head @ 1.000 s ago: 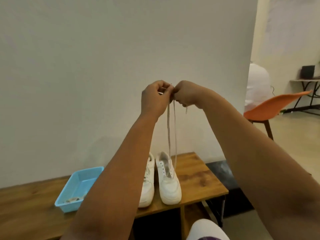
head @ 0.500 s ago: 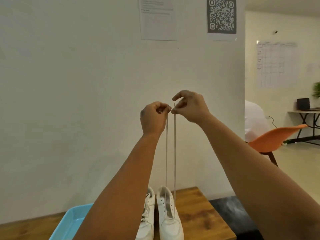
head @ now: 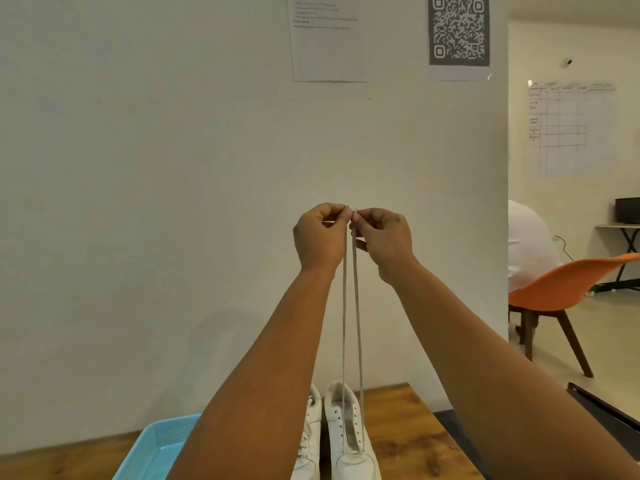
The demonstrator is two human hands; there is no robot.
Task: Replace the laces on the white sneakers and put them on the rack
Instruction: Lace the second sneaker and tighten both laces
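Observation:
Two white sneakers stand side by side on a wooden rack top (head: 415, 441) at the bottom of the view. The right sneaker (head: 349, 441) has a pale lace (head: 356, 327) running up from its lowest eyelets as two taut strands. My left hand (head: 320, 237) pinches the top of the left strand. My right hand (head: 384, 240) pinches the top of the right strand. Both hands are raised high, close together, with the lace ends level. The left sneaker (head: 310, 445) still carries a lace and is partly hidden by my left forearm.
A light blue plastic tray (head: 156, 448) sits on the wood left of the sneakers. A white wall with a paper sheet (head: 327, 39) and a QR code (head: 459, 32) stands behind. An orange chair (head: 568, 292) and a seated person (head: 528, 244) are at the right.
Both hands have pulled the two lace strands upward and brought their ends together. The camera has tilted up, so less of the rack shows.

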